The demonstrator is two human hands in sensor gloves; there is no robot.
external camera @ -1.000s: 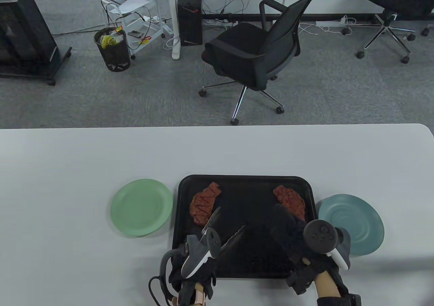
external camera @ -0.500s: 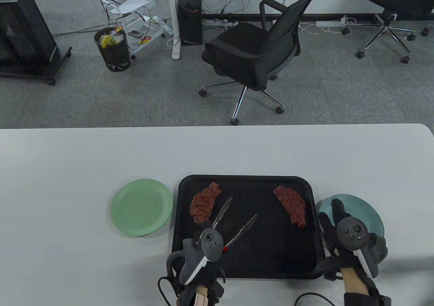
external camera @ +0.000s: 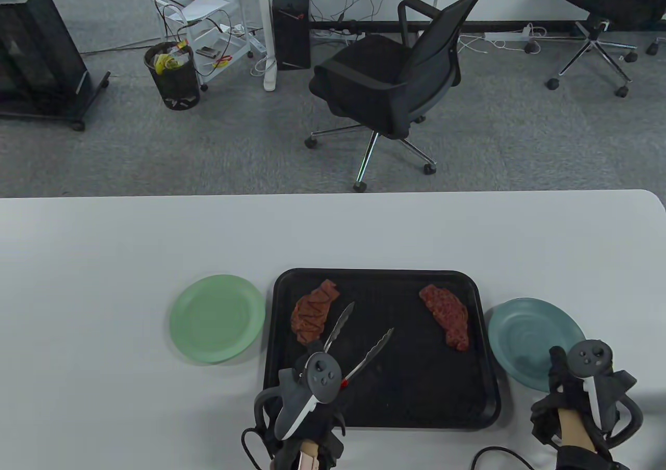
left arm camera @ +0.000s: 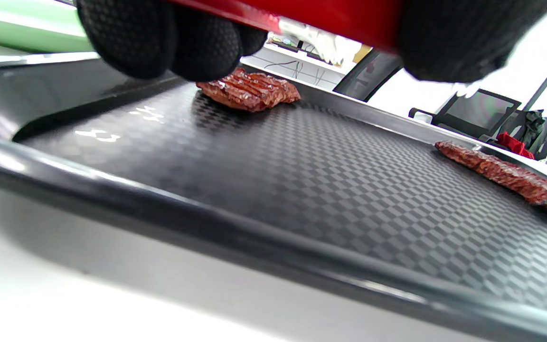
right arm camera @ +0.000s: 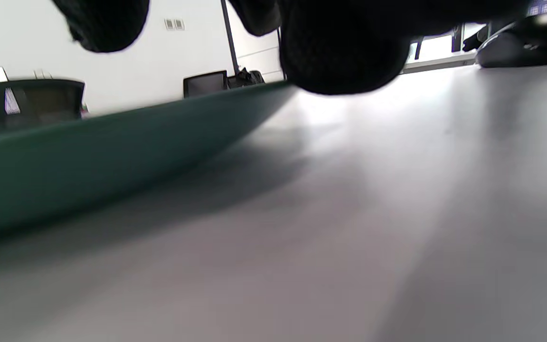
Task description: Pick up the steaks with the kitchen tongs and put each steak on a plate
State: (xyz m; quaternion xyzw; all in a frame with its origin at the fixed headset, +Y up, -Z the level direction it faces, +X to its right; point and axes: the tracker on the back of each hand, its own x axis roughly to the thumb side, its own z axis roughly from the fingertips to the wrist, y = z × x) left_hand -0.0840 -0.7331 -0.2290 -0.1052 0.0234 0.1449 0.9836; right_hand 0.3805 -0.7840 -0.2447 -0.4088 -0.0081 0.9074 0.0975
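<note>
A black tray [external camera: 291, 282] holds two steaks: one [external camera: 312, 311] at its back left, another [external camera: 447, 316] at its back right. My left hand [external camera: 307, 386] grips the red handle of metal tongs [external camera: 359, 340], whose two arms spread apart over the tray, the left tip beside the left steak [left arm camera: 249, 90]. The green plate [external camera: 217, 318] lies left of the tray, the teal plate [external camera: 530, 334] right of it. My right hand [external camera: 577, 392] sits at the table's front right corner, by the teal plate's near edge [right arm camera: 112, 156], holding nothing; its fingers look curled.
The tray's textured floor [left arm camera: 349, 190] is bare between the steaks. White table [external camera: 104, 241] stretches wide behind and to the left. Beyond its far edge stand an office chair [external camera: 395, 79] and a waste bin [external camera: 171, 74] on the carpet.
My right hand pulled back from over the tray's right side, across the teal plate, to the table's front right. The tongs rose slightly and spread over the tray.
</note>
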